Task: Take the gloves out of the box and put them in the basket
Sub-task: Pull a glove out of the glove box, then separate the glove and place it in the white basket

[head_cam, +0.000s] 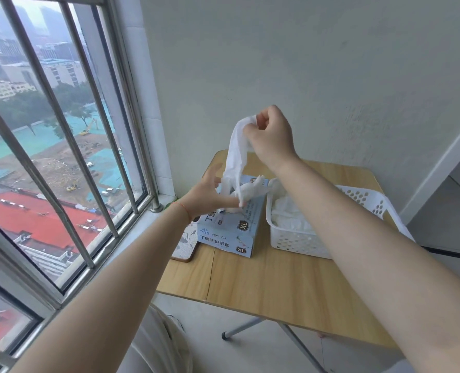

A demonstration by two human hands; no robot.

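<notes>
My right hand (270, 135), raised above the wooden table (263, 281), pinches a white glove (237, 154) hanging toward the blue glove box (232, 232). My left hand (210, 196), fingers spread, steadies the box. More gloves (290, 214) fill the white basket (301, 242) just beside it.
</notes>
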